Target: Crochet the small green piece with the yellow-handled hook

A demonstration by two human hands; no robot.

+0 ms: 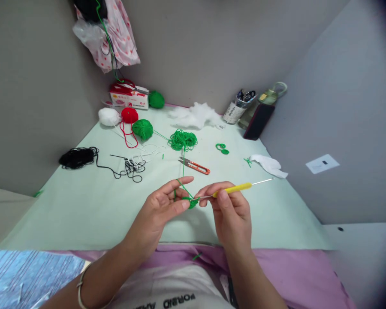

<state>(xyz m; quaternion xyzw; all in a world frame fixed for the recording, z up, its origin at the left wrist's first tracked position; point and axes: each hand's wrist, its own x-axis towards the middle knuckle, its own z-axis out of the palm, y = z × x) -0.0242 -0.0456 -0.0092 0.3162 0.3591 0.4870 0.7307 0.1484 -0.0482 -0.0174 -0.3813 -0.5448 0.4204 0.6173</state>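
L hand [154, 208] pinches a sm. green crochet pc [192, 203] btwn thumb & fingertips, index finger raised w/ green yarn looped round it; R hand [230, 210] is closed on the yellow-handled hook [234, 189], thumb & fingers round the grip, metal tip at the pc. The pc is btwn both hands, just above the near part of the table [116, 223]. Progress, est.: some stitches done, but pc looks tiny, so prob. early; exact no. of rows can't tell, as fingers hide part. Its working strand [183, 165] is uncut, running up past the orange snips [194, 165] to a loose green pile [182, 140], itself linked to a green ball [143, 129], so fastening off & trimming aren't done yet. A separate green pc w/ curled tail [224, 151] lies further off, apparently already made. White fluff [196, 116] sits at the back, black yarn [77, 158] far L, neither in use now.
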